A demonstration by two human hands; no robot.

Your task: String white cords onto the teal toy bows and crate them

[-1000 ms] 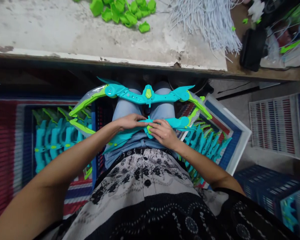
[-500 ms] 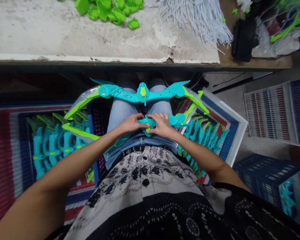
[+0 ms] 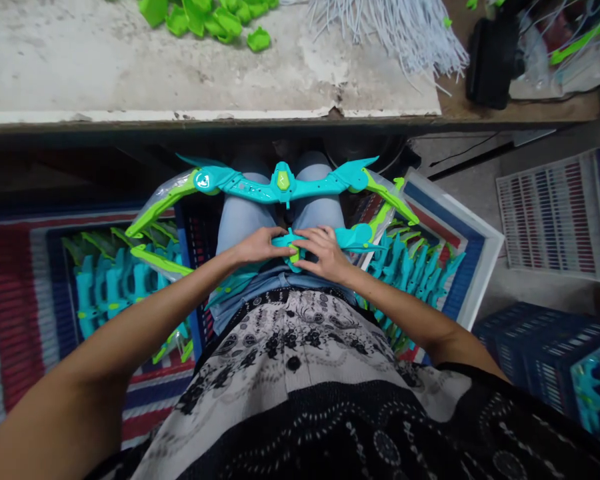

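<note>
Two turquoise and lime-green toy bows lie across my lap. The nearer toy bow (image 3: 353, 238) is close to my waist, its middle between my two hands. My left hand (image 3: 263, 246) is closed on its centre from the left, thumb by the lime-green centre piece (image 3: 293, 253). From the right, my right hand (image 3: 325, 253) grips the same centre, fingertips on that green piece. Part of this bow is hidden behind my left forearm. The farther toy bow (image 3: 260, 191) rests over my knees with clear film on its left limb, untouched by either hand.
A worn white table (image 3: 105, 73) stands ahead, bearing lime-green plastic parts (image 3: 225, 25) and a bundle of white cords (image 3: 400, 40). Crates of bows flank me: a blue one (image 3: 193, 333) left, a white-rimmed one (image 3: 480, 267) right. More crates (image 3: 525, 347) stand farther right.
My right hand's fingers have shifted slightly on the centre piece and spread a little. The view has shifted slightly. Both bows stay across my lap.
</note>
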